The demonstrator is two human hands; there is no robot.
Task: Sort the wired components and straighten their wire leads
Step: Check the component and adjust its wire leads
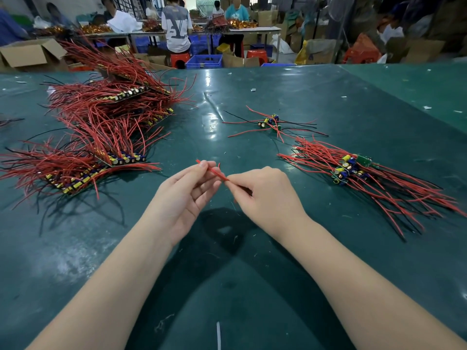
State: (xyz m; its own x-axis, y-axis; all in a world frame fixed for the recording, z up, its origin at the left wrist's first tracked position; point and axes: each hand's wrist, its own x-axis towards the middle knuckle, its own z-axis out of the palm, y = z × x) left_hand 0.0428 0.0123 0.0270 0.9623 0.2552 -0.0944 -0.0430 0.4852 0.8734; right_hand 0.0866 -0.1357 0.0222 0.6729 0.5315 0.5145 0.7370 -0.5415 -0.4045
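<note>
Fingers of left hand and right hand pinch one thin red insulated wire lead above green table mat.

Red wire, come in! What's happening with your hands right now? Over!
Left hand and right hand both pinch one red wire above the green table. Nothing in the way.

An assembly workshop: long worktables, seated workers, cardboard boxes, crates.
</note>
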